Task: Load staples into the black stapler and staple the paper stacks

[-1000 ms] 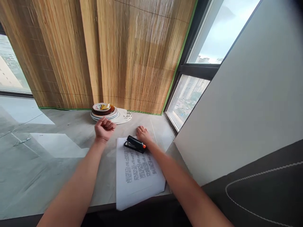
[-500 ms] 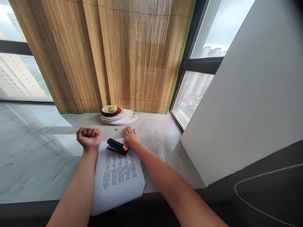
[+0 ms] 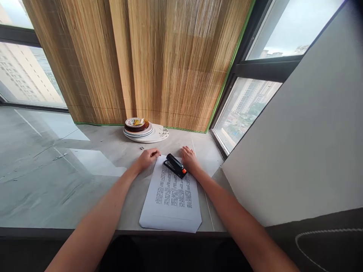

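Printed sheets of paper (image 3: 170,215) lie on the grey stone ledge, their lower edge near the ledge's front. A black stapler (image 3: 175,165) with an orange part rests on the upper part of the paper. My left hand (image 3: 149,158) is at the paper's top left corner, its fingers curled together; whether they pinch the corner is too small to tell. Just right of the stapler, my right hand (image 3: 190,158) lies at the paper's top right edge with its fingers stretched out.
A stack of plates (image 3: 138,130) and a white oval plate (image 3: 161,133) stand at the back by the bamboo blind (image 3: 147,68). Small staple pieces (image 3: 141,148) lie before them. A white wall (image 3: 297,143) rises at the right.
My left hand has come down from a raised fist to the paper's top left corner. The paper and stapler now sit further right in view, and the paper looks straighter.
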Demonstrator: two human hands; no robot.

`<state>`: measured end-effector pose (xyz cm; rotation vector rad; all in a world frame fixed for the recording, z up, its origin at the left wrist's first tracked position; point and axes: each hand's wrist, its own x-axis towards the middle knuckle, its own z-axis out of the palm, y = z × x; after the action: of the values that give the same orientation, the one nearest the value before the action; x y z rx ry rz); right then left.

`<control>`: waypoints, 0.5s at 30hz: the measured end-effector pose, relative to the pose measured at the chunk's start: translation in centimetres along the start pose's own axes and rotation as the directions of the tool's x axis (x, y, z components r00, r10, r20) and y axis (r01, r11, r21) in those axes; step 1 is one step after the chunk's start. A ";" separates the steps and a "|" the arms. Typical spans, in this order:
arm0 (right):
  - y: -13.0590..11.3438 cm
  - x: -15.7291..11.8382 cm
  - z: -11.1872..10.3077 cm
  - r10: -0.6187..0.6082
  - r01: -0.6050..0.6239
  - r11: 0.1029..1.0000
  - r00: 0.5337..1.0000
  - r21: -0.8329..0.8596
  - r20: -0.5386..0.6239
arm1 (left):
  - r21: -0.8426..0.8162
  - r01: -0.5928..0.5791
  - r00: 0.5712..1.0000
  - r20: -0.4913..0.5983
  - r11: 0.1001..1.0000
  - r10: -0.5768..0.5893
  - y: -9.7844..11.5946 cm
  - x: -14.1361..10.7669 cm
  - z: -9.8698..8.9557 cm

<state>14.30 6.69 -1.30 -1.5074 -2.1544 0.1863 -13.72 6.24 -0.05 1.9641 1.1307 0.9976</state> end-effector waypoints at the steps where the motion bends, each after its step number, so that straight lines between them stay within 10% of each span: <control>1: -0.1 -0.1 -0.6 -0.005 0.009 0.998 0.998 0.055 -0.068 | 0.086 -0.030 0.999 0.017 0.996 0.029 -0.1 0.0 0.2; 4: -0.9 -0.8 -3.1 -0.062 0.098 0.963 0.987 0.249 -0.148 | 0.234 -0.060 0.996 0.077 0.970 0.043 -0.4 0.1 0.4; 7: -2.0 -2.0 -5.4 -0.277 0.230 0.908 0.957 0.349 0.090 | 0.305 -0.071 0.988 0.153 0.950 0.025 -0.4 0.0 0.5; 11: -3.2 -2.9 -5.8 -0.246 0.184 0.955 0.930 0.232 0.272 | 0.361 -0.083 0.987 0.159 0.929 0.027 -0.4 -0.1 0.5; 15: -2.5 -2.2 -5.1 -0.099 0.056 0.887 0.993 0.457 0.071 | 0.375 -0.094 0.987 0.154 0.922 0.038 -0.6 -0.1 0.4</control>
<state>15.15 2.89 3.36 -1.1562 -2.0465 0.6955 -13.59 6.35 -0.77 2.3541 1.2553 0.6895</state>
